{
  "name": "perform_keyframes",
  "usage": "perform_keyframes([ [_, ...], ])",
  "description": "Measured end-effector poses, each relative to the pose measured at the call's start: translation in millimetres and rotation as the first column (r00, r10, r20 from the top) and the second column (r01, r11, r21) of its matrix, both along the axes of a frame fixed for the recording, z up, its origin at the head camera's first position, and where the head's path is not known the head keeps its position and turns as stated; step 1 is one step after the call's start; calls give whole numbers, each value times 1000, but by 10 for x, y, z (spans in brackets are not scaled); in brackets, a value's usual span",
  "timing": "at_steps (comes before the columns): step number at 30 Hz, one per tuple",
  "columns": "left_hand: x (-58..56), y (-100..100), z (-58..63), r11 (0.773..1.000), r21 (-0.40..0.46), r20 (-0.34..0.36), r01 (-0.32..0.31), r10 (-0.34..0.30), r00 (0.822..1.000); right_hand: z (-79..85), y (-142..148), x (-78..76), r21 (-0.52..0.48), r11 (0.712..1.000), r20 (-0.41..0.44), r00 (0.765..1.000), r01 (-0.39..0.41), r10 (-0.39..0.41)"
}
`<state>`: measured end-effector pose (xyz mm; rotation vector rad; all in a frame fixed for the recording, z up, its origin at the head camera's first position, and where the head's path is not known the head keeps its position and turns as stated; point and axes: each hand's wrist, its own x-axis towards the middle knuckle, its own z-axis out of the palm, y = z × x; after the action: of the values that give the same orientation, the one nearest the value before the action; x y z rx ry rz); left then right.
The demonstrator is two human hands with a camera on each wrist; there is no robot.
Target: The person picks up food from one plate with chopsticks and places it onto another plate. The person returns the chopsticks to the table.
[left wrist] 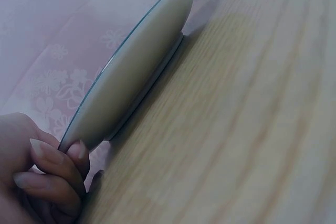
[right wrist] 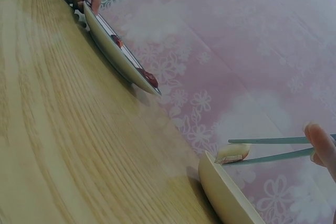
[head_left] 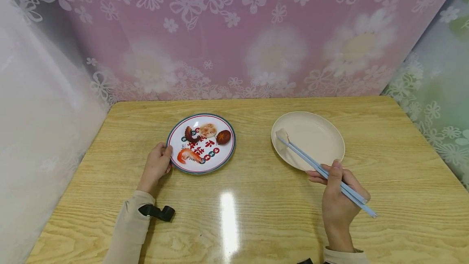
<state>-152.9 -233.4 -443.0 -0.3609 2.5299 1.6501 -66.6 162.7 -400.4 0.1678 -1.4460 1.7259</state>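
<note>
My left hand point(head_left: 156, 165) pinches the left rim of a white patterned plate point(head_left: 229, 154) with a blue-green edge, thumb on top and fingers below. On that plate lie a shrimp point(head_left: 188, 156), a brown mushroom cap point(head_left: 223, 137) with a cross mark, a pale round slice point(head_left: 208, 130) and a dark reddish curled piece point(head_left: 190, 135). My right hand point(head_left: 340, 194) holds light blue chopsticks point(head_left: 305, 157). Their tips are around a pale wedge-like food piece point(right wrist: 232, 153) at the left side of a beige plate point(head_left: 311, 133); whether it touches the plate I cannot tell.
Both plates stand apart on a wood-grain table point(head_left: 253, 199). Behind it hangs a pink flowered cloth point(head_left: 227, 52), with a green flowered one point(head_left: 436, 101) at the right and a whitish sheet point(head_left: 40, 105) at the left. A black strap point(head_left: 156, 212) circles my left sleeve.
</note>
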Motion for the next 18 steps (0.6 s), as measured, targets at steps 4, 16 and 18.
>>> perform_keyframes([
  [4,2,-3,1,1000,0,0,3,-3,1000,9,-13,3,4,1000,-4,1000,-1,1],
  [16,-1,3,2,1000,-15,6,8,-8,1000,25,-78,34,1,1000,-31,999,-8,8],
  [18,-1,2,-1,1000,-16,3,9,-9,1000,27,-93,36,4,1000,-33,999,-10,10],
])
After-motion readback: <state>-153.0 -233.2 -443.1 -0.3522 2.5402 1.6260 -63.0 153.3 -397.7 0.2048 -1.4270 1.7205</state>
